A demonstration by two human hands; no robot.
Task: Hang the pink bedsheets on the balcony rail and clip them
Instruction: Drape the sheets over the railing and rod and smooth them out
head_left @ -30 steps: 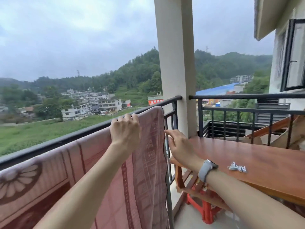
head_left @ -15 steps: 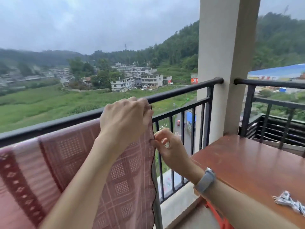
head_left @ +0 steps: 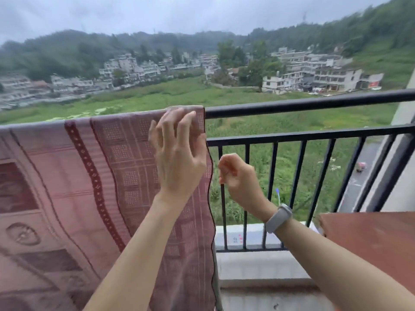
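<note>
the pink bedsheet [head_left: 96, 187] is already draped over the balcony rail [head_left: 303, 105], filling the view from nine to six o'clock, with its right edge hanging free just left of centre. the left hand [head_left: 177, 151] is up near the fold at about twelve o'clock of that edge, its grip released, fingers spread and relaxed against or just off the cloth, likely to steady the sheet where a clip would go. the right hand [head_left: 235, 173] sits just beside the hanging edge, toward three o'clock of the left hand, fingers curled in; whether it pinches a clip or the hem, i cannot tell, since nothing shows clearly between the fingers. a watch [head_left: 278, 217] is on that wrist. the corner of a wooden bench [head_left: 370, 239] juts in at four o'clock. no clip is visible on the rail, so the clipping looks not yet done.
</note>
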